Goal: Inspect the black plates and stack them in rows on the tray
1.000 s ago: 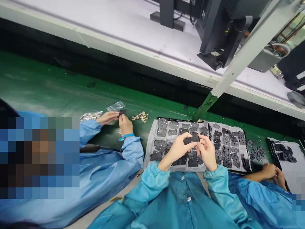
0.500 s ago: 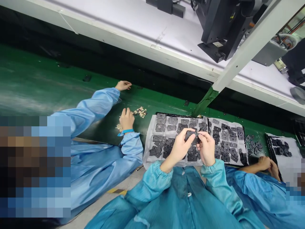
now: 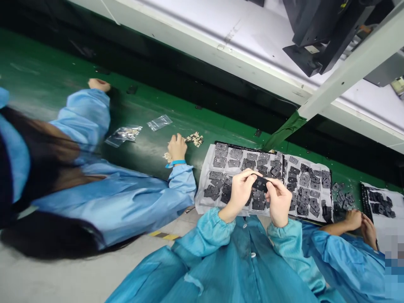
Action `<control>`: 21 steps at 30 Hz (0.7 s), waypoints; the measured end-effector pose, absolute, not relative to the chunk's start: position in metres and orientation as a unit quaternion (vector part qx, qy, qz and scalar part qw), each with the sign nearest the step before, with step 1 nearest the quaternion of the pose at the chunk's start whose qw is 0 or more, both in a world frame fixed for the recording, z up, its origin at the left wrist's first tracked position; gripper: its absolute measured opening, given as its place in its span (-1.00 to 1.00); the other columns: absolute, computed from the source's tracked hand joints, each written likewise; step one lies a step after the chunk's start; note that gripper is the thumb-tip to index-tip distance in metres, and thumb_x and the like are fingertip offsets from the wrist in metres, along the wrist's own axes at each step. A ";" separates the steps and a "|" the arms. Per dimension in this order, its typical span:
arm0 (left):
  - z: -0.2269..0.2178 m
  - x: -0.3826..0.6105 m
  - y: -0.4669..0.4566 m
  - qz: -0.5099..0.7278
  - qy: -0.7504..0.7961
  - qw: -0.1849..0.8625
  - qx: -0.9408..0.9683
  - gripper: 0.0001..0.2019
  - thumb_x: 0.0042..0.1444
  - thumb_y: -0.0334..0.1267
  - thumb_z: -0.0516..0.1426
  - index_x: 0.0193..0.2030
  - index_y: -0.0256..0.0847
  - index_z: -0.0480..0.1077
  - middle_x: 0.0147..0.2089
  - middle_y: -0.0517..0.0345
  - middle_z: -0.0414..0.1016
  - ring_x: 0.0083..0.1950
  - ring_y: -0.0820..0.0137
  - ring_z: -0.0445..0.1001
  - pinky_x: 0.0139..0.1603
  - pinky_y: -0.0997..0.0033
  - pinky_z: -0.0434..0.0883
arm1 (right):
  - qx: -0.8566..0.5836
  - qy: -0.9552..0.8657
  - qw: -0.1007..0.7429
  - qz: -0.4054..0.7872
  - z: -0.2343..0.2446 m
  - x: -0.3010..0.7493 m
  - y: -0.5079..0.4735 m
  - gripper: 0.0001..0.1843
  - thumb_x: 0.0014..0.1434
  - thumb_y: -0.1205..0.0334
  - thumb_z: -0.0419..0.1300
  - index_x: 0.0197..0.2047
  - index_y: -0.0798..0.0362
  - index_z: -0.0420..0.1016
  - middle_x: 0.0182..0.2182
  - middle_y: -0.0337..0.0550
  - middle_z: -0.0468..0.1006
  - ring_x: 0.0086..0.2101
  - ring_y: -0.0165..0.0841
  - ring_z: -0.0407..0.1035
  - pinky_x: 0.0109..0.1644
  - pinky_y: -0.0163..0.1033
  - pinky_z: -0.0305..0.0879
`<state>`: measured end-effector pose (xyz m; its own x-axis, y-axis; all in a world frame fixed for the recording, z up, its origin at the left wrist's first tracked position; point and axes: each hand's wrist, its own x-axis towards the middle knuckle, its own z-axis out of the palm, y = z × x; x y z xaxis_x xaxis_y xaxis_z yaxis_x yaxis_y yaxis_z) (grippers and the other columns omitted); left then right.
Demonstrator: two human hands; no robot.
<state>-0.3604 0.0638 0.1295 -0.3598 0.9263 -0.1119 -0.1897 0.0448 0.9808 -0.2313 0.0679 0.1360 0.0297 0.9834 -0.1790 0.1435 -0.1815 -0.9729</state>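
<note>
A flat black rectangular plastic part (image 3: 260,183) is held up between my two hands, above a tray. My left hand (image 3: 241,191) pinches its left end with thumb and fingers. At the other end, my right hand (image 3: 279,201) grips it, thumb on the near face. Beneath them lies the tray, lined with white sheeting (image 3: 205,176) and divided into compartments. Many similar dark flat parts (image 3: 220,162) sit in those compartments. My hands and the held part hide some of the middle compartments.
A co-worker's hand (image 3: 177,148) on the left rests by a heap of small pale pieces (image 3: 196,139). Clear plastic bags (image 3: 159,122) lie beyond. Another co-worker's hands (image 3: 360,221) are at right, near loose black parts (image 3: 344,198). A white post (image 3: 328,80) stands ahead.
The black part is now turned so more of its broad face shows. The left co-worker's far arm has swung left, uncovering plastic bags. My view has shifted left.
</note>
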 end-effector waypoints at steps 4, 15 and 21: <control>0.098 -0.366 0.055 0.596 0.560 0.458 0.348 -0.75 0.14 -0.33 0.06 -0.38 -0.23 0.57 -0.32 0.11 0.56 -0.24 0.39 0.50 -0.15 0.45 0.39 | -0.574 -0.400 0.412 0.585 0.110 -0.231 0.062 -0.68 0.08 0.05 0.34 -0.18 0.10 0.58 -0.68 -0.38 0.28 -0.67 -0.55 0.10 -0.62 -0.40 0.05; -0.071 -0.355 0.026 0.425 0.699 0.489 0.303 -0.69 0.15 -0.31 0.00 -0.21 -0.28 0.57 -0.28 0.06 0.62 -0.40 0.40 0.52 -0.47 0.50 0.40 | -0.645 -0.265 0.328 0.637 -0.047 -0.232 0.054 -0.56 -0.10 -0.02 0.31 -0.26 0.16 0.59 -0.80 -0.51 0.08 -0.73 -0.58 -0.11 -0.67 -0.40 -0.13; -0.107 -0.443 0.066 0.352 0.765 0.373 0.388 -0.70 0.14 -0.42 0.07 0.01 -0.25 0.43 0.03 -0.04 0.48 -0.04 0.33 0.48 0.12 0.26 0.39 | -0.655 -0.358 0.303 0.592 -0.084 -0.256 0.124 -0.53 -0.06 -0.03 0.26 -0.19 0.17 0.60 -0.77 -0.46 0.19 -0.72 -0.54 -0.04 -0.64 -0.36 0.02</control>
<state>-0.4425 0.0658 -0.1071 -0.4200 0.8573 -0.2977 0.3313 0.4502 0.8292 -0.2563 0.1238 -0.0836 0.0425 0.8281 -0.5590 0.1110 -0.5600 -0.8210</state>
